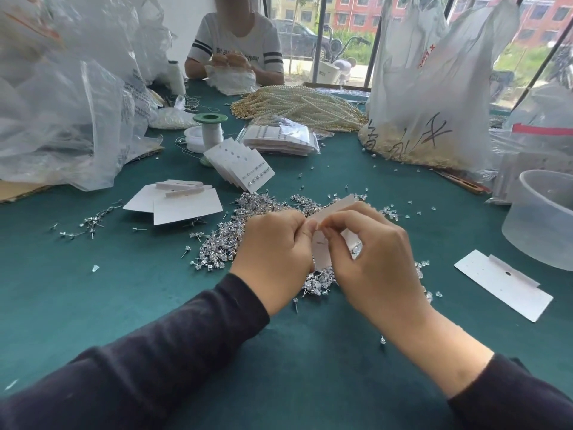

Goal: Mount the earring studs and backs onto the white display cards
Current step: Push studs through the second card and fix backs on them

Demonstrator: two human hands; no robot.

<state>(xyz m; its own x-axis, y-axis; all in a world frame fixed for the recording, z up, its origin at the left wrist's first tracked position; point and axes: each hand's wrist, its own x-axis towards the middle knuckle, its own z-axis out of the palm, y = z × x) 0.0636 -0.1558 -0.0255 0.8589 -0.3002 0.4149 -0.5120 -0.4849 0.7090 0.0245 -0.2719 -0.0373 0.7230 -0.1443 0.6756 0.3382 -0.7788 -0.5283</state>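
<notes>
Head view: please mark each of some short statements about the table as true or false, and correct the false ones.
1. Both hands hold one white display card above the pile of earring studs. True.
2. The tablecloth is red. False: it is dark green.
3. A blank card lies on the table to the right of the right hand. True.
4. The left hand rests flat on the table. False: it pinches the card.
5. The pearl strands lie nearer than the studs. False: they lie farther away.
</notes>
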